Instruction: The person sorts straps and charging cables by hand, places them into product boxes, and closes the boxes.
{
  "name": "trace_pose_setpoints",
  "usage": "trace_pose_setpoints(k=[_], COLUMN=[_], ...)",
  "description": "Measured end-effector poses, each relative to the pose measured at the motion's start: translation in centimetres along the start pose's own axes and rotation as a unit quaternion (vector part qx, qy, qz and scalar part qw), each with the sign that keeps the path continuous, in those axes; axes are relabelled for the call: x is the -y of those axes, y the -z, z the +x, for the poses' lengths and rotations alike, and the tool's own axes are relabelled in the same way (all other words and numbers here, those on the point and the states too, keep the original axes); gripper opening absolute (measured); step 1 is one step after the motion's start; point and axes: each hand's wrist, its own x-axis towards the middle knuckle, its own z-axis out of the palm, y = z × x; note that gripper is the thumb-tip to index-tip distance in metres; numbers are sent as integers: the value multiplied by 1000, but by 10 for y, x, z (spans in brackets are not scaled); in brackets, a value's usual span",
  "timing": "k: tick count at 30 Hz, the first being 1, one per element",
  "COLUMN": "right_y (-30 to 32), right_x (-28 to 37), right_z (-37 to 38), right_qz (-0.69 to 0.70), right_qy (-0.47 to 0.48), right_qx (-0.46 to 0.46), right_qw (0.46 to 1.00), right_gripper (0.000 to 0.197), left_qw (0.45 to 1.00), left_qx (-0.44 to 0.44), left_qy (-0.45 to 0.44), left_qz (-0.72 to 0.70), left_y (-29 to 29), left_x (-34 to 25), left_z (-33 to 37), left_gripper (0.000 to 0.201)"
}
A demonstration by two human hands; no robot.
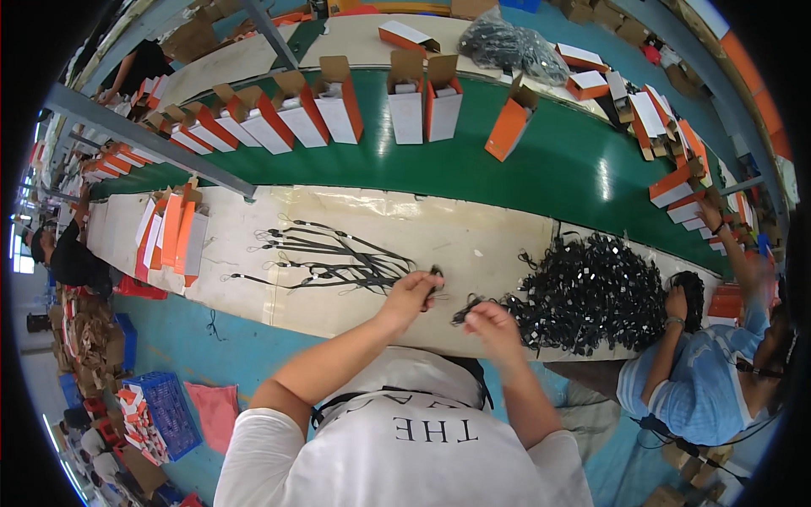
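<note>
Over the pale table my left hand (407, 297) is closed, with a small dark bunch of black strap (436, 275), apparently a lanyard, at its fingertips. To its right and a little nearer, my right hand (495, 329) pinches a folded black lanyard (466, 309). A gap separates the two hands. Several black lanyards (338, 260) with thin loops at their ends lie stretched out side by side, left of my left hand. A large heap of black lanyards (591, 291) rises to the right of my right hand.
Beyond the table runs a green conveyor belt (372, 173) bearing open orange-and-white boxes (334, 110). More boxes (176, 232) stand at the table's left. A co-worker in blue (693, 380) sits at the right, one hand by the heap. A grey metal post (160, 144) slants across the left.
</note>
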Motion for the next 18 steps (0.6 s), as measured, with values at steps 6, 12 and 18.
trace_pose_setpoints(k=[6, 12, 18], right_y=[-41, -55, -58], right_x=[-38, 15, -3], right_z=[27, 14, 32], right_qz=[-71, -245, 114], right_qy=[270, 436, 17], right_qx=[-124, -54, 353], right_qw=[952, 864, 928], right_gripper=[7, 43, 41], left_qw=[985, 975, 976], left_qx=[120, 218, 149], left_qy=[-1, -16, -97], left_qz=[-124, 42, 125], left_y=[-8, 23, 37], left_x=[-3, -17, -63], left_z=[-21, -48, -59], left_gripper=[23, 27, 17])
